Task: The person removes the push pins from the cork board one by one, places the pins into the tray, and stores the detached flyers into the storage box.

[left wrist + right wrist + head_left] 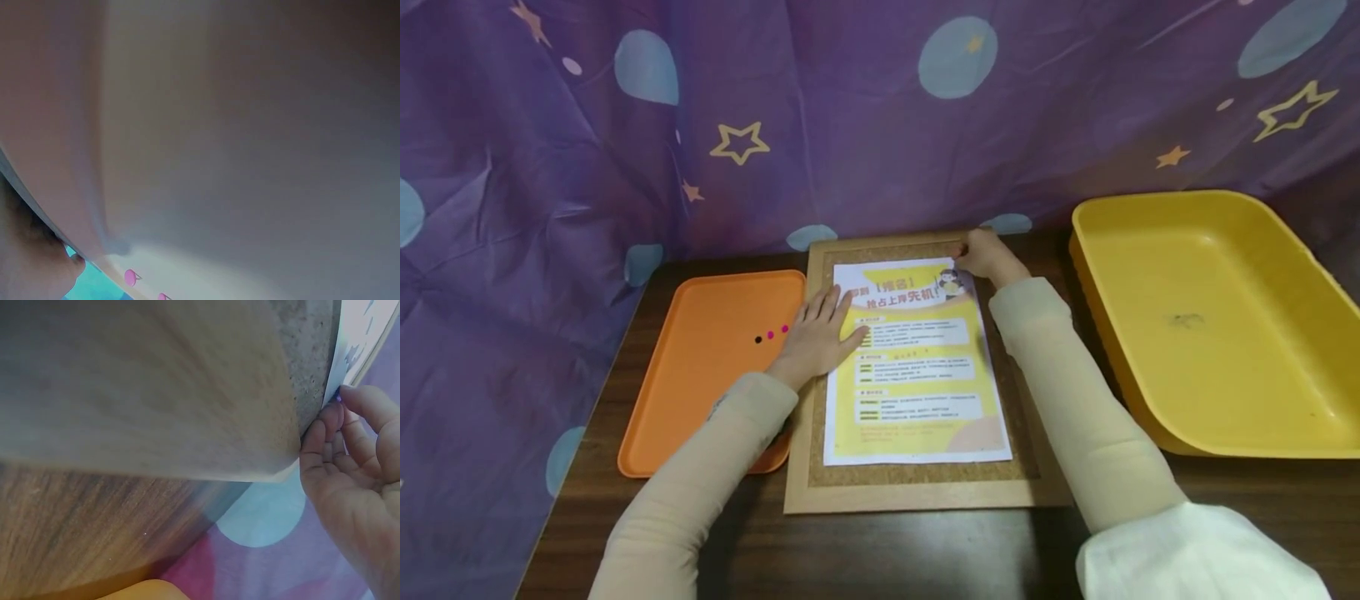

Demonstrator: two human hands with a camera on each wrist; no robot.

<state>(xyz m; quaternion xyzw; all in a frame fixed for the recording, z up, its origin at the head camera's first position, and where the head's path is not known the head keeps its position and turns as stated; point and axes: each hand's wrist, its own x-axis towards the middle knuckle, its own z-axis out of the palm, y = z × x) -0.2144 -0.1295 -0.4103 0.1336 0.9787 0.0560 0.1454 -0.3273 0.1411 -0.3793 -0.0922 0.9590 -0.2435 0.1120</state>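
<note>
A yellow printed flyer [916,367] lies on a wood-framed cork board [917,483] in the middle of the dark table. My left hand [820,329] lies flat with straight fingers on the flyer's left edge. My right hand [979,253] is at the flyer's top right corner, its fingertips [350,395] bunched on a small purple pushpin [338,396] against the paper. Loose pushpins [771,335], one black and two pink, lie on the orange tray [700,392] just left of my left hand. The left wrist view is mostly blur, with two pink pins [130,277] low down.
A large yellow tub [1217,325] stands at the right of the board, with only a dark smudge inside. A purple curtain with stars and blue dots [880,108] closes off the back and left. The bare table front [895,550] shows near me.
</note>
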